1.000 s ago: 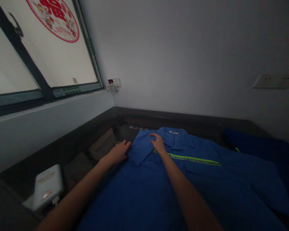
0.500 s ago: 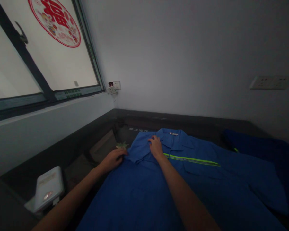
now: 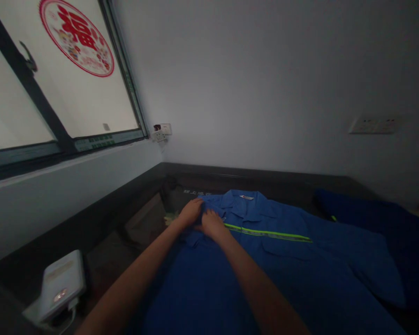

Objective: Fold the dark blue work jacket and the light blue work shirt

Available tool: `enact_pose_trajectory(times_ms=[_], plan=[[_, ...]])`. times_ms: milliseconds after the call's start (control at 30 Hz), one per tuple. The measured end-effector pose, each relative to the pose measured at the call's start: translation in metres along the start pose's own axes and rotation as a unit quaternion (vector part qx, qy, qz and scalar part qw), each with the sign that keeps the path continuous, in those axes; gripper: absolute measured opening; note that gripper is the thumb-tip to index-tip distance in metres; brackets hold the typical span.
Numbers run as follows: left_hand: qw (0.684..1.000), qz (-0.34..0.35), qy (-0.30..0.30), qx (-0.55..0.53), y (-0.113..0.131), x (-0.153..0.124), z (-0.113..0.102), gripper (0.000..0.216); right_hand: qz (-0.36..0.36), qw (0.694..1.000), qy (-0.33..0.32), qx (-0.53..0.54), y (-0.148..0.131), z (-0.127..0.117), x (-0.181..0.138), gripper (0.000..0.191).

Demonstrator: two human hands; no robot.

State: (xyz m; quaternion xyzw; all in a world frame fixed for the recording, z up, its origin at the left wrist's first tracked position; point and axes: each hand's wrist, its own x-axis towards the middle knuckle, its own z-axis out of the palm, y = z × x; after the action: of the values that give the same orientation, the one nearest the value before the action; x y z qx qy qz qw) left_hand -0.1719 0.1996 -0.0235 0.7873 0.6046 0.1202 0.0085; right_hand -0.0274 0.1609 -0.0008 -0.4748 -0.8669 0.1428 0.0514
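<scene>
A blue work shirt (image 3: 265, 260) with a yellow-green reflective stripe lies spread on a dark table (image 3: 143, 218), collar toward the wall. My left hand (image 3: 189, 212) rests on the shirt's left shoulder beside the collar, fingers curled onto the cloth. My right hand (image 3: 212, 223) lies right next to it on the same folded sleeve area, fingers bent and pressed into the fabric. Both hands touch each other. In the dim light I cannot make out whether they pinch the cloth or only press it.
A white device (image 3: 57, 288) with a cable sits at the table's near left corner. A darker blue garment (image 3: 377, 218) lies at the right. A window (image 3: 56, 93) with a red round sticker is at left; wall sockets (image 3: 160, 131) sit in the corner.
My left hand has moved from the table edge up onto the shirt's shoulder. My right hand has slid toward me, so the two hands now meet over the folded sleeve.
</scene>
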Motion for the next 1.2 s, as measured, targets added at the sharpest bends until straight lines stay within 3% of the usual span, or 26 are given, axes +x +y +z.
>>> enact_pose_trajectory(times_ms=[167, 400, 500, 633, 700, 800, 867, 1000, 1100, 1200], plan=[[1.0, -0.007, -0.02, 0.009, -0.019, 0.02, 0.032, 0.047, 0.009, 0.997, -0.075, 0.017, -0.009, 0.004, -0.012, 0.101], [0.998, -0.006, -0.048, 0.028, -0.032, 0.017, 0.041, 0.054, -0.001, 0.993, -0.121, 0.013, -0.007, 0.006, -0.014, 0.131], [0.999, -0.011, -0.011, -0.03, -0.034, 0.02, 0.038, 0.056, -0.003, 0.993, -0.114, 0.022, -0.006, 0.009, -0.013, 0.131], [0.982, -0.104, 0.101, -0.126, -0.047, 0.024, 0.018, 0.048, -0.004, 0.994, -0.105, 0.035, -0.006, 0.012, -0.013, 0.133], [0.977, -0.131, 0.097, -0.134, -0.057, 0.017, 0.004, 0.042, -0.004, 0.994, -0.109, 0.026, -0.005, 0.012, -0.013, 0.132], [0.982, -0.127, 0.045, -0.13, -0.067, -0.013, -0.014, 0.027, -0.015, 0.995, -0.091, 0.034, -0.002, 0.007, -0.008, 0.117], [0.983, -0.121, 0.003, -0.139, -0.07, -0.043, -0.022, 0.023, -0.031, 0.998, -0.031, 0.05, 0.001, 0.002, 0.002, 0.093], [0.968, -0.098, -0.092, -0.21, -0.066, -0.099, -0.027, 0.045, -0.029, 0.995, 0.08, 0.05, 0.005, -0.006, 0.035, 0.047], [0.967, -0.079, -0.042, -0.239, -0.055, -0.121, -0.024, 0.051, -0.008, 0.995, 0.09, 0.039, 0.007, -0.001, 0.06, 0.037], [0.966, -0.108, 0.049, -0.23, -0.044, -0.127, -0.015, 0.034, -0.009, 0.995, 0.092, 0.026, 0.005, 0.013, 0.076, 0.036]])
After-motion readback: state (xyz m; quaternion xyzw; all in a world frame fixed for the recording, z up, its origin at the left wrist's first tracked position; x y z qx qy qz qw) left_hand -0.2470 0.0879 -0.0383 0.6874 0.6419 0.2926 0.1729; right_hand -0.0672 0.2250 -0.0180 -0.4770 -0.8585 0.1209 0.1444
